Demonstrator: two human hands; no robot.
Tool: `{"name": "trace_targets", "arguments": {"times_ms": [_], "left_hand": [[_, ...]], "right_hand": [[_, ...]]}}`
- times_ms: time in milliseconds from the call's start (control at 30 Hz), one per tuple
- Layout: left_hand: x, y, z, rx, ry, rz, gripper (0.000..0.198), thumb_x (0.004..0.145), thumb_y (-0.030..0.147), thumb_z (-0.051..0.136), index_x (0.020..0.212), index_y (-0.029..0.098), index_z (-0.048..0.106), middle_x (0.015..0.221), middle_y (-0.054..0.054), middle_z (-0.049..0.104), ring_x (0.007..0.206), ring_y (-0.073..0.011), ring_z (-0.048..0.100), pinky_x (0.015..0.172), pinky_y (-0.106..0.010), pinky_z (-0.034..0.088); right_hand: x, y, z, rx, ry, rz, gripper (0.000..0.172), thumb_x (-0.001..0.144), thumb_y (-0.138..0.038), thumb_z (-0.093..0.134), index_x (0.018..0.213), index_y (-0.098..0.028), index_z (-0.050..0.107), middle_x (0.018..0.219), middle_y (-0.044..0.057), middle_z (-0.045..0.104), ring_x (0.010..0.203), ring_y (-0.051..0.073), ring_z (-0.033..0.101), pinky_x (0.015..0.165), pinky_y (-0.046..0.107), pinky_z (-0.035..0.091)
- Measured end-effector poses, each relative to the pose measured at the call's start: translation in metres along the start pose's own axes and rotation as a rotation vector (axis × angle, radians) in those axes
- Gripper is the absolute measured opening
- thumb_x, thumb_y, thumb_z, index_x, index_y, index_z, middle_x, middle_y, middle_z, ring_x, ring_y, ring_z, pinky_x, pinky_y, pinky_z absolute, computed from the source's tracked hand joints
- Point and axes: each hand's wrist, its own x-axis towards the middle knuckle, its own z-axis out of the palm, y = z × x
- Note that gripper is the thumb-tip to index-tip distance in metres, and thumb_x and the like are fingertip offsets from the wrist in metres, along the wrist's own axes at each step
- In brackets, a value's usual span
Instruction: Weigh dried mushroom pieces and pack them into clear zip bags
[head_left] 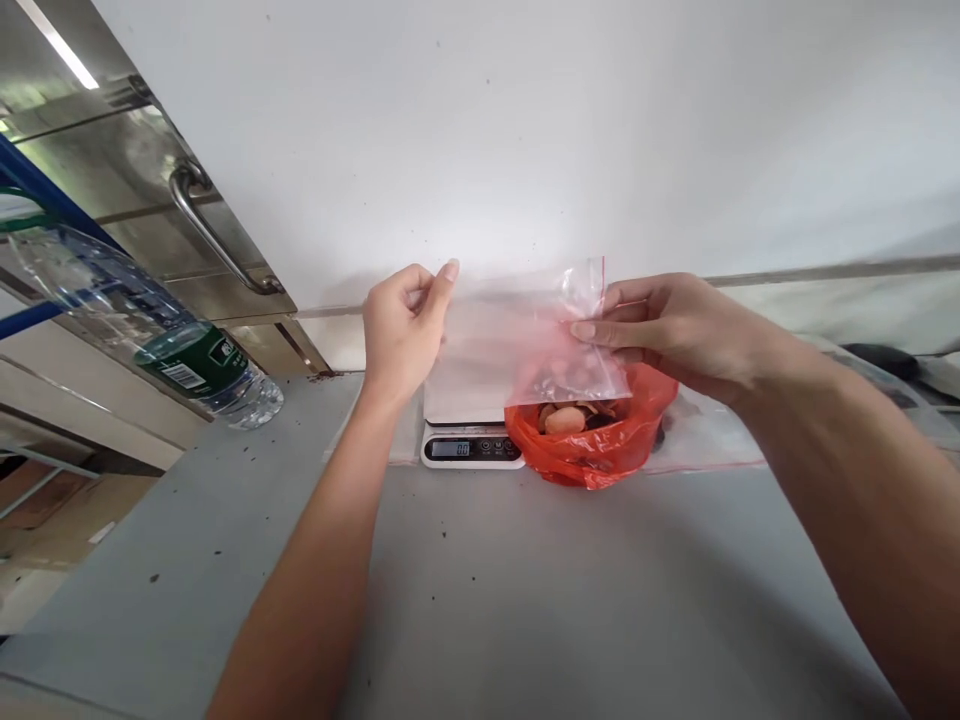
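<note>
A clear plastic zip bag (495,335) is stretched sideways between my hands, in front of the white wall. My left hand (401,335) is closed on its left end, thumb upward. At the right end, by the red zip strip, my right hand (667,330) pinches the bag between thumb and fingers. Below the bag stands a white digital kitchen scale (474,450), its display reading 0.0. Just right of the scale, under my right hand, an open red plastic bag (600,460) holds brownish-orange dried pieces (566,418), partly hidden by the zip bag.
A large plastic water bottle (199,360) with a green label stands at the left on the grey table (480,600). More clear plastic bags (701,440) lie flat beneath the red bag and scale. Behind the table is a white wall (525,130); a metal door handle (217,235) is at upper left.
</note>
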Motion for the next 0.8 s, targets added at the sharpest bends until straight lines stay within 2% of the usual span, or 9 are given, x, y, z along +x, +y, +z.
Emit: {"name": "trace_targets", "arguments": {"times_ms": [67, 167, 333, 433, 500, 567, 633, 733, 800], "left_hand": [[0.001, -0.003, -0.008, 0.019, -0.025, -0.002, 0.055, 0.102, 0.032, 0.069, 0.056, 0.022, 0.04, 0.045, 0.007, 0.043, 0.036, -0.0072, 0.041, 0.04, -0.022, 0.03], [0.002, -0.008, -0.03, 0.033, -0.16, -0.034, 0.051, 0.102, 0.034, 0.068, 0.057, 0.022, 0.046, 0.047, 0.005, 0.051, 0.036, -0.0074, 0.043, 0.041, -0.022, 0.034], [0.005, -0.021, -0.088, 0.16, -0.266, -0.209, 0.036, 0.095, 0.039, 0.075, 0.067, 0.02, 0.066, 0.059, -0.001, 0.064, 0.049, -0.0117, 0.058, 0.048, -0.021, 0.044], [0.004, -0.04, -0.121, 0.301, -0.269, -0.507, 0.029, 0.092, 0.04, 0.077, 0.072, 0.02, 0.07, 0.069, -0.004, 0.072, 0.063, -0.0158, 0.069, 0.058, -0.02, 0.052], [0.001, -0.055, -0.135, 0.355, -0.277, -0.712, 0.03, 0.092, 0.043, 0.076, 0.074, 0.021, 0.068, 0.073, -0.005, 0.073, 0.064, -0.0174, 0.07, 0.056, -0.021, 0.053], [-0.004, -0.068, -0.143, 0.347, -0.332, -0.821, 0.032, 0.094, 0.046, 0.072, 0.075, 0.02, 0.068, 0.072, -0.006, 0.073, 0.064, -0.0211, 0.072, 0.058, -0.025, 0.057], [-0.01, -0.077, -0.145, 0.3, -0.375, -0.874, 0.035, 0.1, 0.047, 0.064, 0.079, 0.019, 0.069, 0.074, -0.007, 0.073, 0.069, -0.0224, 0.074, 0.067, -0.029, 0.062], [-0.017, -0.086, -0.145, 0.249, -0.397, -0.88, 0.038, 0.103, 0.048, 0.058, 0.08, 0.019, 0.067, 0.077, -0.006, 0.072, 0.075, -0.0207, 0.073, 0.074, -0.029, 0.063], [-0.018, -0.09, -0.145, 0.245, -0.419, -0.864, 0.037, 0.098, 0.049, 0.065, 0.076, 0.019, 0.068, 0.076, -0.005, 0.071, 0.075, -0.0199, 0.071, 0.073, -0.028, 0.062]], "right_hand": [[0.001, 0.002, 0.001, 0.0, 0.057, -0.028, 0.055, 0.044, -0.059, 0.101, 0.057, -0.023, 0.062, 0.06, -0.001, 0.057, 0.058, 0.014, 0.053, 0.053, 0.032, 0.044], [0.0, 0.004, 0.006, -0.055, 0.146, -0.088, 0.046, 0.057, -0.058, 0.097, 0.061, -0.022, 0.068, 0.065, 0.002, 0.063, 0.059, 0.016, 0.056, 0.055, 0.034, 0.046], [0.0, -0.001, 0.037, -0.166, 0.236, -0.201, 0.025, 0.08, -0.043, 0.085, 0.071, -0.023, 0.071, 0.073, 0.005, 0.07, 0.063, 0.021, 0.063, 0.062, 0.038, 0.049], [0.009, -0.007, 0.071, -0.302, 0.238, -0.35, 0.017, 0.09, -0.034, 0.075, 0.076, -0.023, 0.073, 0.075, 0.005, 0.072, 0.067, 0.022, 0.065, 0.066, 0.038, 0.05], [0.017, -0.01, 0.099, -0.498, 0.224, -0.502, 0.017, 0.095, -0.027, 0.067, 0.08, -0.022, 0.076, 0.08, 0.007, 0.074, 0.072, 0.024, 0.066, 0.069, 0.037, 0.048], [0.025, -0.014, 0.128, -0.775, 0.171, -0.637, 0.024, 0.096, -0.016, 0.059, 0.082, -0.019, 0.077, 0.082, 0.009, 0.075, 0.073, 0.023, 0.065, 0.065, 0.035, 0.042], [0.028, -0.016, 0.156, -1.017, 0.023, -0.718, 0.029, 0.093, -0.004, 0.054, 0.086, -0.017, 0.079, 0.086, 0.01, 0.076, 0.075, 0.022, 0.064, 0.06, 0.033, 0.033], [0.025, -0.01, 0.193, -1.2, -0.288, -0.727, 0.036, 0.091, 0.005, 0.052, 0.098, -0.015, 0.081, 0.096, 0.014, 0.078, 0.086, 0.022, 0.067, 0.057, 0.031, 0.028], [0.021, 0.0, 0.211, -1.237, -0.43, -0.702, 0.037, 0.093, 0.004, 0.053, 0.104, -0.015, 0.082, 0.099, 0.015, 0.079, 0.092, 0.023, 0.069, 0.057, 0.03, 0.03]]}}
